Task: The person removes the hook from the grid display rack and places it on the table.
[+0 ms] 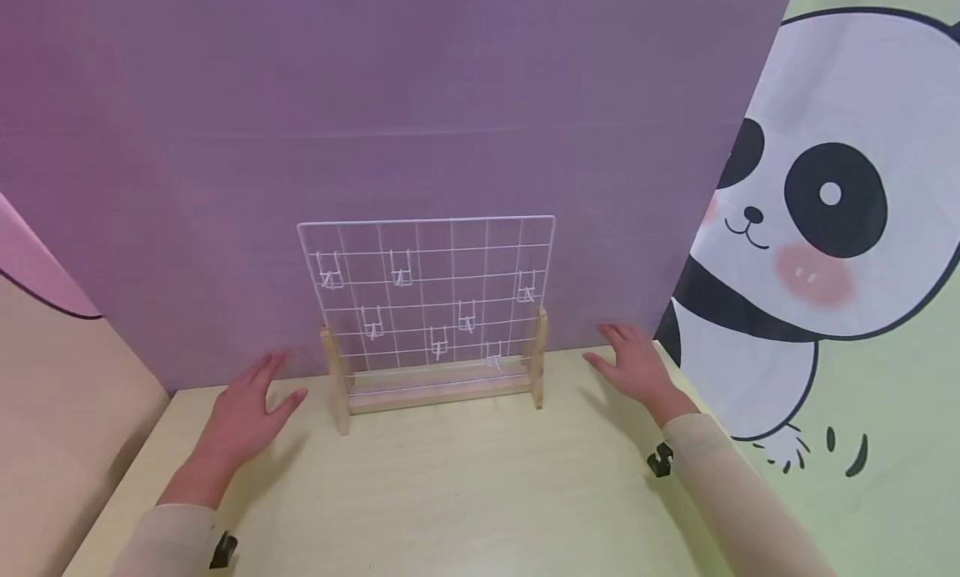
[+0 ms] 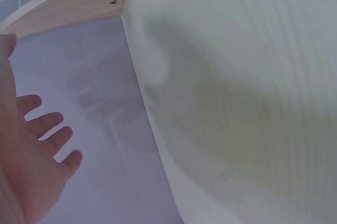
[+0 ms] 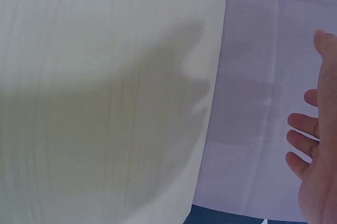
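Head view: both sleeves [image 1: 168,539] and the desk [image 1: 450,494] run out at the lower edge; the panda figure [image 1: 922,143] is cut off at the right. Attachment of the white hooks [image 1: 401,279] to the wire grid [image 1: 452,276]: too small to determine. Left wrist view: left hand [image 2: 26,166] truncated at left, wooden stand [image 2: 68,5] at top. Right wrist view: right hand [image 3: 324,155] truncated at right.

Two hands [image 1: 242,417] [image 1: 637,368], one grid rack [image 1: 442,396], seven hooks [image 1: 402,278]
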Demonstrator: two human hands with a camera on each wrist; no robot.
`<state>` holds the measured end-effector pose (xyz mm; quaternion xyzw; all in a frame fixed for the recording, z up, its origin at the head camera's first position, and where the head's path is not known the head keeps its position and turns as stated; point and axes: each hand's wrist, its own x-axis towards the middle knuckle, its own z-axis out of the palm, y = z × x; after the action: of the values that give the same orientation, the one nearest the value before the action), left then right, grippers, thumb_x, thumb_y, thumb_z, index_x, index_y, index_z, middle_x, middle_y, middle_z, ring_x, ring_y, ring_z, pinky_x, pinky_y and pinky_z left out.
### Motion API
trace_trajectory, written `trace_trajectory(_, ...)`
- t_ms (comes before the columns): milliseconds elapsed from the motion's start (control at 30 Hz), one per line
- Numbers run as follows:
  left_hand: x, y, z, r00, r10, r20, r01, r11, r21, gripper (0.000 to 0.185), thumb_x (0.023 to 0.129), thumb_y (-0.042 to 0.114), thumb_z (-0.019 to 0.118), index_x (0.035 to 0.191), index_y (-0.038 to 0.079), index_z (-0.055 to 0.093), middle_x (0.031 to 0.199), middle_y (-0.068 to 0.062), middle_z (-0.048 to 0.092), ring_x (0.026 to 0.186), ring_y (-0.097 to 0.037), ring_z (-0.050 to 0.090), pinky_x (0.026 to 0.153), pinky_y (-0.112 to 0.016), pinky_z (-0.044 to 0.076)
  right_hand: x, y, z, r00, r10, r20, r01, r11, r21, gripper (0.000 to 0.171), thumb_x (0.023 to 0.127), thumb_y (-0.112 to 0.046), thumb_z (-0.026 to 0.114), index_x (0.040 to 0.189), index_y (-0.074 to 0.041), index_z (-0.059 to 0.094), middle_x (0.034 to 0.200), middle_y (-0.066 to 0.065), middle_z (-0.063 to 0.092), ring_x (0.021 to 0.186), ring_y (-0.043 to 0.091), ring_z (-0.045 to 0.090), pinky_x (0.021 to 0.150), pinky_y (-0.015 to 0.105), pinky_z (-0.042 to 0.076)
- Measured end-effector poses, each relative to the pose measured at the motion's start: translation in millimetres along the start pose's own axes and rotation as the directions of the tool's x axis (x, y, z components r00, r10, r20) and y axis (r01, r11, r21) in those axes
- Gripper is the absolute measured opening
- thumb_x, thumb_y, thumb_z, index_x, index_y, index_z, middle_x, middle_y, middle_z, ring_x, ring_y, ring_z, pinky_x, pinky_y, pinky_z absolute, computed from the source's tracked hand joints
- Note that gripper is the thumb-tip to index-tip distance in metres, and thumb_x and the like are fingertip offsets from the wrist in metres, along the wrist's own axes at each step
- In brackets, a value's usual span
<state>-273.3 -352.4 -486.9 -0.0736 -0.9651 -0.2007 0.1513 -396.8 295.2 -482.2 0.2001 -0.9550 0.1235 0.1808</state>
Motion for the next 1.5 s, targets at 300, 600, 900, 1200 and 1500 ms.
trace_trajectory(300,-1.9,11.1,-3.9,0.999,-0.002,-0.036,-0.006,0.979,-0.205,0.074,0.111,0.038,0.067,0.161,-0.01,0.04,0.162,-0.038,0.041,0.149,-0.061,0.038,0.115,-0.079,0.034,2,-9,3,0.999,0.042,-0.002,-0.04,0.974,0.223,0.063,0.108,-0.036,0.07,0.156,0.002,0.056,0.158,0.026,0.056,0.149,0.049,0.049,0.124,0.066,0.038)
trace_trajectory(600,-0.6,24.9,-5.4,0.999,-0.01,-0.051,-0.007,0.944,-0.328,0.067,0.112,0.031,0.067,0.161,-0.008,0.042,0.164,-0.036,0.043,0.151,-0.06,0.037,0.116,-0.08,0.033,7,-17,-1,0.995,0.093,0.032,-0.098,0.894,0.437,0.057,0.112,-0.03,0.068,0.158,0.001,0.055,0.157,0.027,0.057,0.141,0.049,0.056,0.119,0.067,0.044)
trace_trajectory(900,6.5,37.0,-9.6,0.996,-0.006,-0.09,-0.027,0.93,-0.366,0.063,0.113,0.027,0.068,0.16,-0.007,0.044,0.162,-0.034,0.047,0.148,-0.059,0.041,0.115,-0.079,0.036,13,-28,-5,0.998,0.067,0.014,-0.065,0.862,0.502,0.054,0.112,-0.026,0.068,0.157,0.0,0.056,0.155,0.024,0.059,0.139,0.046,0.057,0.117,0.067,0.046)
trace_trajectory(1200,13.1,50.2,-18.3,0.982,-0.039,-0.184,-0.041,0.911,-0.41,0.052,0.113,0.023,0.067,0.151,-0.009,0.052,0.152,-0.032,0.055,0.142,-0.054,0.048,0.115,-0.076,0.039,23,-46,-9,0.999,0.046,-0.025,-0.022,0.803,0.595,0.048,0.112,-0.02,0.067,0.151,0.007,0.058,0.149,0.026,0.062,0.136,0.045,0.059,0.115,0.066,0.048)
trace_trajectory(1500,25.1,71.1,-30.6,0.954,-0.078,-0.29,-0.065,0.888,-0.455,0.04,0.111,0.016,0.068,0.142,-0.007,0.057,0.142,-0.027,0.059,0.135,-0.047,0.054,0.117,-0.063,0.043,33,-60,-15,0.998,0.062,-0.021,-0.034,0.765,0.643,0.046,0.113,-0.021,0.067,0.15,0.004,0.059,0.147,0.024,0.063,0.137,0.043,0.058,0.118,0.064,0.047)
